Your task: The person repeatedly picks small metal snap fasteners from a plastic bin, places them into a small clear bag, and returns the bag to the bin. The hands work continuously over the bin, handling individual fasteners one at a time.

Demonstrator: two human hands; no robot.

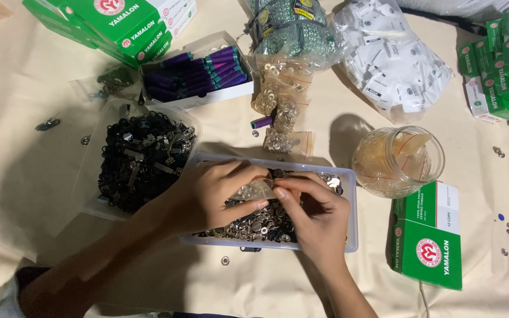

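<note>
Both hands meet over a clear plastic tray (351, 203) filled with small silver and black metal fasteners (263, 225). My left hand (213, 194) and my right hand (316, 212) pinch a small clear plastic bag (258, 189) between their fingertips, just above the fasteners. The bag looks to have some silver pieces inside.
A clear tub of black metal clips (142, 156) sits left of the tray. Behind are a box of purple thread spools (198, 73), bags of silver rings (281, 94), a bag of white pieces (393, 59), a glass jar (399, 160) and green boxes (428, 238).
</note>
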